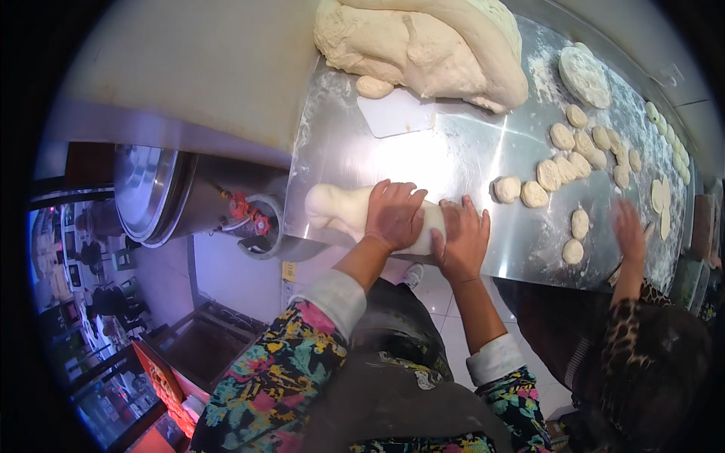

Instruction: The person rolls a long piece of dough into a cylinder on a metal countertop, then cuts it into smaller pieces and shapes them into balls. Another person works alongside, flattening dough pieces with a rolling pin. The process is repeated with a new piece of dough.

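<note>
A thick, smooth roll of dough (340, 209) lies along the near edge of a stainless steel table (340, 141). Flat on top of its middle rests my left hand (396, 215), fingers slightly apart. My right hand (464, 238) presses on the roll's right end, with its thumb and fingers spread. Beyond them, a white dough scraper (396, 113) lies flat, and a small dough piece (374, 87) sits at its far edge. A very large mass of dough (419, 51) fills the table's far left part.
Several small dough balls (534, 194) are scattered on the right, near a floured dough mound (584, 76), flat dough pieces (661, 206) and a row of pale pieces (668, 133). A co-worker's hand (630, 226) is over the table there. Left stand a lidded metal pot (148, 192) and red valves (249, 212).
</note>
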The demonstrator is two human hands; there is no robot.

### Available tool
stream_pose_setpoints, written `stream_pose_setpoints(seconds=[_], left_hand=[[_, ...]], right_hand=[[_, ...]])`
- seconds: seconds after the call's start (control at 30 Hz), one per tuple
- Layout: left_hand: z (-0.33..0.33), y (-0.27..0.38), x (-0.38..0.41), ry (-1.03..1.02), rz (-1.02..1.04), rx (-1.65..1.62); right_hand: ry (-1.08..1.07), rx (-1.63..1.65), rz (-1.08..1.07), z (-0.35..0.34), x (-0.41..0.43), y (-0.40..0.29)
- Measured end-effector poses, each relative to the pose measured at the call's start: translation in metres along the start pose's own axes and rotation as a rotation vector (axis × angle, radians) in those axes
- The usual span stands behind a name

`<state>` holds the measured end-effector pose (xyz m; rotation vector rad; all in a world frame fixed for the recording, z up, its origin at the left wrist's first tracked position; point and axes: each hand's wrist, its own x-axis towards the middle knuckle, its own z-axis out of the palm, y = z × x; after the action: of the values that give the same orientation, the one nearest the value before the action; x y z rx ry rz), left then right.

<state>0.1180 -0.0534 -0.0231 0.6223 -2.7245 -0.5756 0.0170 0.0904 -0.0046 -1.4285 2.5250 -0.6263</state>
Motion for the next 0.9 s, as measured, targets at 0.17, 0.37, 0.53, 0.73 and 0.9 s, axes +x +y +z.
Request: stream_pose_setpoints(seconds=[0.17,0.37,0.53,0.73,0.9], left_hand=[[0.009,-0.023,0.059,0.241,0.055,-0.028],[0.021,-0.049,0.14,0.266,-0.043,0.106],[0.006,-0.025,0.076,0.103,0.001,0.071],[-0.051,0.01,-0.087,-0.159,0.197,-0.083],[-0.067,-0.03,-0.092,0.013,0.001,0.103]], right_hand=[[0.116,0.061,0.014,0.006,0.054,0.015],[0.289,-0.044,0.024,0.014,0.15,0.04],[0.079,0.067,-0.303,-0.002,0.098,0.038],[-0.006,0.035,-0.145,-0.01,-0.064,-0.029],[0.012,-0.154,-0.007,0.03,-0.035,-0.095]])
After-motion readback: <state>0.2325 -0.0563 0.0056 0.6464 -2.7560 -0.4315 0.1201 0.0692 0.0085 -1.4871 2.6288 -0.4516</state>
